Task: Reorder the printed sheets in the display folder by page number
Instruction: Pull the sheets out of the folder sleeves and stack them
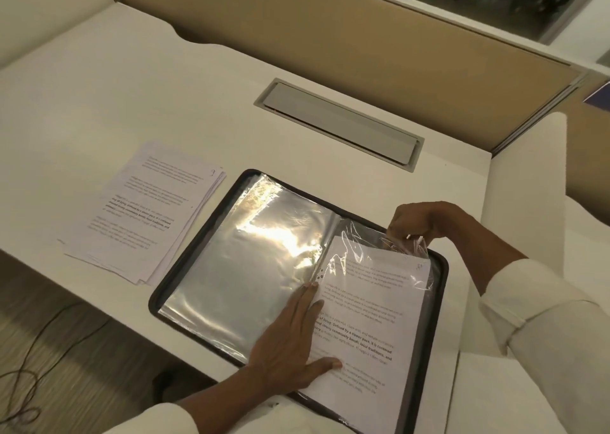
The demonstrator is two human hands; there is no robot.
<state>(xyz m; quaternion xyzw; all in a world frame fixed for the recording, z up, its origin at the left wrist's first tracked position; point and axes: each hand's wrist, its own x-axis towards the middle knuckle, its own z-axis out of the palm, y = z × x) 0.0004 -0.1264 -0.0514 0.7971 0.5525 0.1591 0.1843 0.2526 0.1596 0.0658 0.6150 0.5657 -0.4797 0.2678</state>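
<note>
1. Your display folder (199, 235) lies open on the table (132, 103), near you and right of centre.
2. Your left hand (290, 338) lies flat with straight fingers, pressing the printed sheet (369, 328) on the right page beside the spine.
3. Your right hand (422, 219) pinches the top edge of the clear sleeve (409, 245) over that sheet.
4. A stack of loose sheets (148, 216) lies just left of the folder.

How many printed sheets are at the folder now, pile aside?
1: the sheet on the right side of the folder, top edge in the sleeve the right hand pinches, left hand pressing it. Others may hide beneath.
</note>
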